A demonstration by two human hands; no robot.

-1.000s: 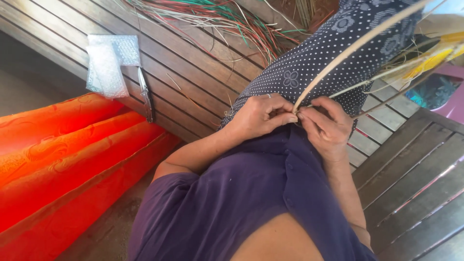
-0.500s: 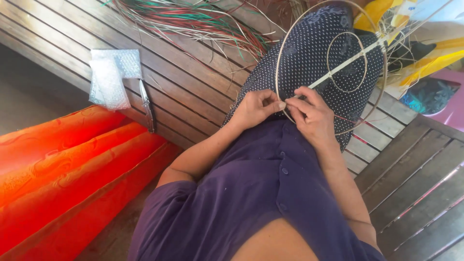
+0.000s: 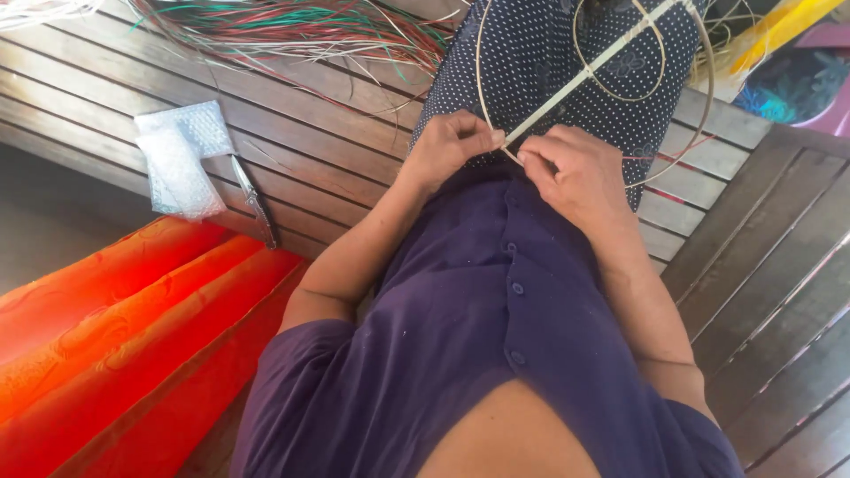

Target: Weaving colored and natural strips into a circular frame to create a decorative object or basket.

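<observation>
A thin cane hoop [image 3: 481,62] stands over my lap on the dotted dark skirt [image 3: 531,53]. A smaller ring [image 3: 653,75] sits inside it, and a pale flat strip [image 3: 580,78] runs across both. My left hand [image 3: 452,146] pinches the lower end of the strip where it meets the hoop's rim. My right hand [image 3: 575,177] grips the same spot from the other side, fingertips almost touching the left ones. Both hands rest just above my purple buttoned shirt [image 3: 478,336].
I sit on a wooden slatted bench [image 3: 336,133]. A bubble-wrap bag [image 3: 181,159] and a small knife [image 3: 257,211] lie at my left. Several red, green and pale strips [image 3: 292,26] are piled behind. Orange-red cloth [image 3: 115,327] lies below left; a teal patterned bowl [image 3: 788,88] sits at right.
The hoop has turned from edge-on to face-on and now shows both rings. My hands stay pinched at its lower rim, a little lower in view.
</observation>
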